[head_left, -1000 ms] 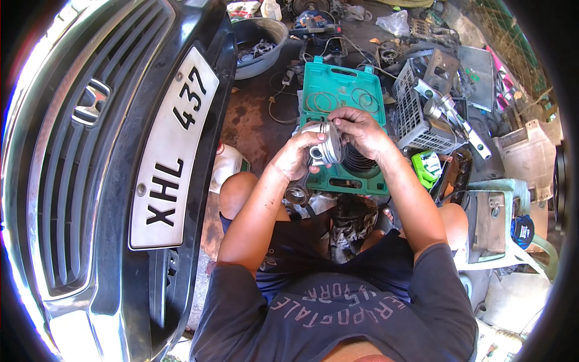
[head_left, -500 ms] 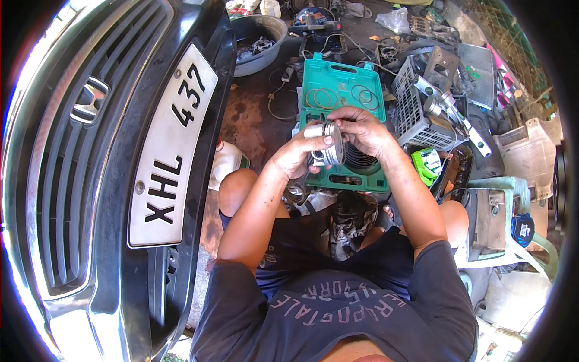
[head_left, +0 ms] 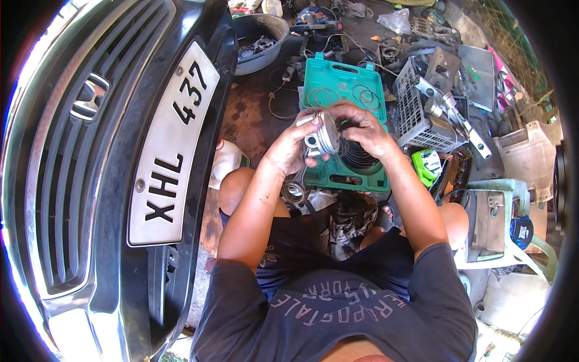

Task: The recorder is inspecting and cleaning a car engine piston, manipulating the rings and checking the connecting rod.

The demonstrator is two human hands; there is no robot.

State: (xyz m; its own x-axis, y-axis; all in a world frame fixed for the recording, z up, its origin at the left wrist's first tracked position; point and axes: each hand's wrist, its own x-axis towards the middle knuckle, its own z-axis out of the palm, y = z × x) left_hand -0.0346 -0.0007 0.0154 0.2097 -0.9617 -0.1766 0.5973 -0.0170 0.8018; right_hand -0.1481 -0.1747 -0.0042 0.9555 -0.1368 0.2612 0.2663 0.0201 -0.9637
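A silvery metal piston [head_left: 324,137] with its connecting rod [head_left: 295,190] hanging down is held up in front of me. My left hand [head_left: 289,148] grips the piston from the left side. My right hand [head_left: 362,130] closes over its top and right side, fingers on the ringed crown. Behind the hands lies an open green plastic case [head_left: 338,90] with thin metal rings in its lid and a dark coiled part in its lower half.
The front of a car [head_left: 90,181] with grille and number plate fills the left. A grey basin [head_left: 265,36] of parts sits at the top. A white wire basket [head_left: 422,114], tools, a green-and-white bottle [head_left: 427,164] and a pale plastic chair [head_left: 500,229] crowd the right.
Both hands have turned the piston a little between them; the right fingers have shifted over its crown. The rest stays put.
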